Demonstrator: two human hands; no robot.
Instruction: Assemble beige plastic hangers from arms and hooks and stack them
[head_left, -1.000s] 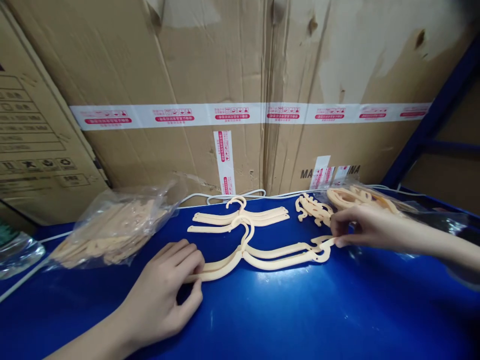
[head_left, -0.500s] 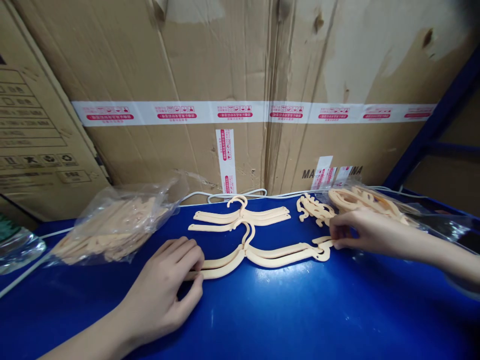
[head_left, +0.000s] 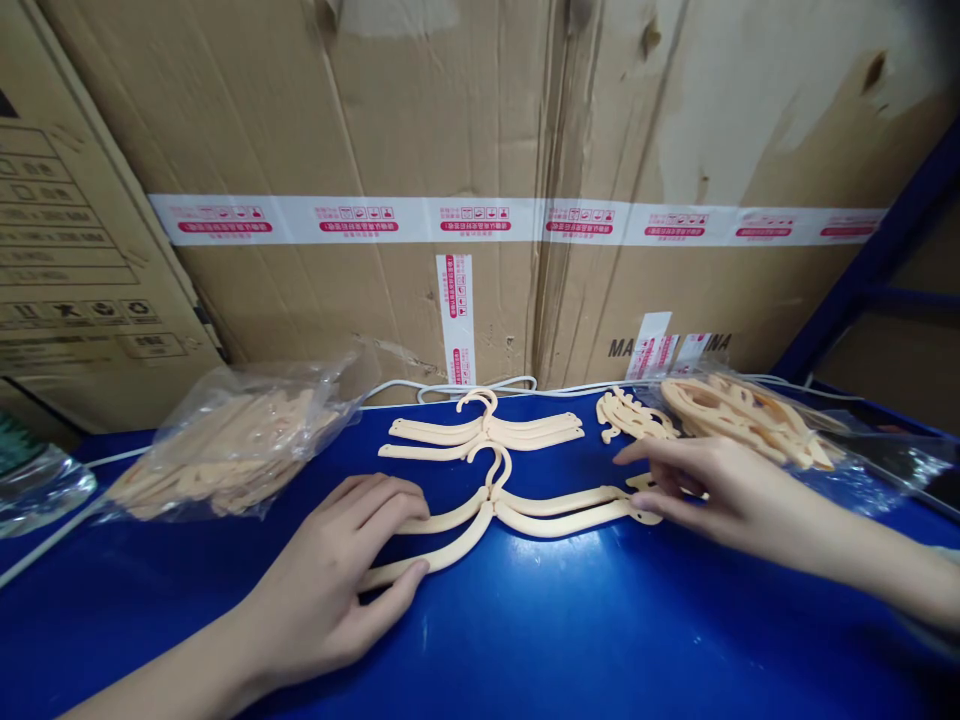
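Two cream plastic clothes hangers lie one in front of the other on the blue tabletop, their hooks pointing away from me. My left hand grips their left arms, thumb on the nearer one and fingers over the farther one. At the right ends lies a small cream hook-shaped piece, partly hidden under my right hand. The right index finger is stretched out, apart from the thumb, which rests at the piece. Behind these, more cream hangers lie stacked together.
A clear bag of cream parts lies at left, and another bagged bundle at right. Loose small hook pieces lie beside the right bundle. A white cable runs along the back before large cardboard boxes.
The right fingers have opened from their pinch on the hook piece and moved slightly left. Under my left hand, the gap between the two hanger arms has widened.
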